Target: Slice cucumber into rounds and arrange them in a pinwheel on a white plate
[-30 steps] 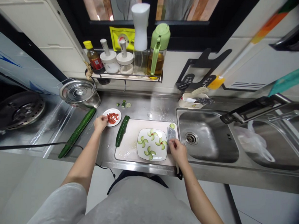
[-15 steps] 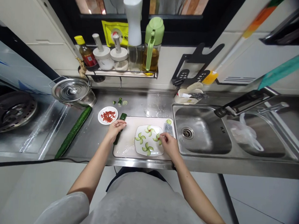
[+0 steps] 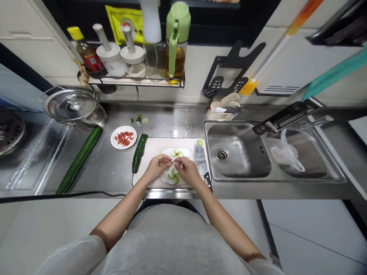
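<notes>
Over the white plate (image 3: 185,152) my left hand (image 3: 158,167) and my right hand (image 3: 186,169) meet at the fingertips, both pinched. A tiny red piece shows between them, at the left fingertips; whether the right fingers also grip something is too small to tell. Cucumber slices (image 3: 173,176) lie on the plate in pinwheel shapes, some with a red centre; my hands hide part of them. The plate rests on a pale cutting board (image 3: 154,142). Left of my hands, a small white dish (image 3: 113,141) holds several small red pieces (image 3: 124,138).
A knife (image 3: 201,154) lies along the board's right side, near a cucumber slice (image 3: 199,142). A cut cucumber (image 3: 139,154) lies at the board's left edge, a long cucumber (image 3: 79,161) farther left. There is a lidded pot (image 3: 75,108) and, rightward, a sink (image 3: 243,156).
My left hand has come right from beside the small dish to above the plate. My right hand has shifted left from the plate's right-hand pinwheel to meet it. The camera view has shifted.
</notes>
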A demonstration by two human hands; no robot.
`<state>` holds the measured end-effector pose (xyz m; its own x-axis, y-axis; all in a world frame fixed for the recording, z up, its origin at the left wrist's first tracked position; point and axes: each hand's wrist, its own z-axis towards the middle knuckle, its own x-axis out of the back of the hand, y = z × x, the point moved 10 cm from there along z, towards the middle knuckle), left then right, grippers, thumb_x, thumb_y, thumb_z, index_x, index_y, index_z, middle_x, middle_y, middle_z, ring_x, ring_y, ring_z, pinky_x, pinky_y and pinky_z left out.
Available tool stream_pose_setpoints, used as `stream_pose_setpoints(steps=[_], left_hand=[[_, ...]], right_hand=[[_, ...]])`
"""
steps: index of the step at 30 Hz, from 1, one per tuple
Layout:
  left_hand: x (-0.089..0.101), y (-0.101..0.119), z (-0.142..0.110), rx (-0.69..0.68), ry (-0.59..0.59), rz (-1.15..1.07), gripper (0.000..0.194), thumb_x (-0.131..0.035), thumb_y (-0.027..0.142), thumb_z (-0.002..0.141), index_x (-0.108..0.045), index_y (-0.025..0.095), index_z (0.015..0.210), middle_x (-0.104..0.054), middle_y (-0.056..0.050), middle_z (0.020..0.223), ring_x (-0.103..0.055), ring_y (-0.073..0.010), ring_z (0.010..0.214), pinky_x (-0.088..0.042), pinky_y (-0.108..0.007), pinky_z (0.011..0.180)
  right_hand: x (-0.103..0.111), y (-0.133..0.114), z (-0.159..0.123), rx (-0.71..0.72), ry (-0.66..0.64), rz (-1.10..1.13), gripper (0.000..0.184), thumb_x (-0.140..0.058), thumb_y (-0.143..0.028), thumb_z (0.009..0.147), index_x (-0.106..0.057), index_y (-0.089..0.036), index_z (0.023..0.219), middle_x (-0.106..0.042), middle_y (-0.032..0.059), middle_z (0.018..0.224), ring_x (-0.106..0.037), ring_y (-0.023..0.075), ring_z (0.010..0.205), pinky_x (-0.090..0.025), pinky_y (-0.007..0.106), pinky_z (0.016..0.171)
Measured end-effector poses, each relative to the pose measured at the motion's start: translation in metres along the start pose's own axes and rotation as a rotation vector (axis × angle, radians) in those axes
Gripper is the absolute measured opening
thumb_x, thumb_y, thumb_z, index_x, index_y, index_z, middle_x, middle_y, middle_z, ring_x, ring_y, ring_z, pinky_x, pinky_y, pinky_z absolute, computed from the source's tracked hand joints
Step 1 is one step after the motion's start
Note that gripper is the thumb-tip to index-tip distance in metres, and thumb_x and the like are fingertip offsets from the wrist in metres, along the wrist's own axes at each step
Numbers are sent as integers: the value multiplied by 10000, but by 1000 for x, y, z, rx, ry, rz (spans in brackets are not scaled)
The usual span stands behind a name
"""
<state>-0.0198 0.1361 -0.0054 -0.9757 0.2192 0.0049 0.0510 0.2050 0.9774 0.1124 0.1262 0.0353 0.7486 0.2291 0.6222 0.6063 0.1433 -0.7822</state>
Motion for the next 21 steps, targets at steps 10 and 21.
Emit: stream_pose_setpoints(steps=[10,21], left_hand=[[-13,3,-4,-13,-63,177,253,-669,365,736,-646,187,914,-637,-23,757,-574,-132,704,-425,-254,668],[1,-8,-22,41,42,660,183,-598,310,782,-661,241,940,-663,-5,771,-529,-139,611,-395,-275,633]], right_hand=[[-7,4,-5,-12,-72,-29,139,-494,-254,860,-623,-202,850,-615,19,830,-521,134,726,-375,241,670],[-28,38,-30,-219,-235,-231,182,-473,-289,885,-633,-203,898,-647,13,731,-544,137,653,-290,225,567]])
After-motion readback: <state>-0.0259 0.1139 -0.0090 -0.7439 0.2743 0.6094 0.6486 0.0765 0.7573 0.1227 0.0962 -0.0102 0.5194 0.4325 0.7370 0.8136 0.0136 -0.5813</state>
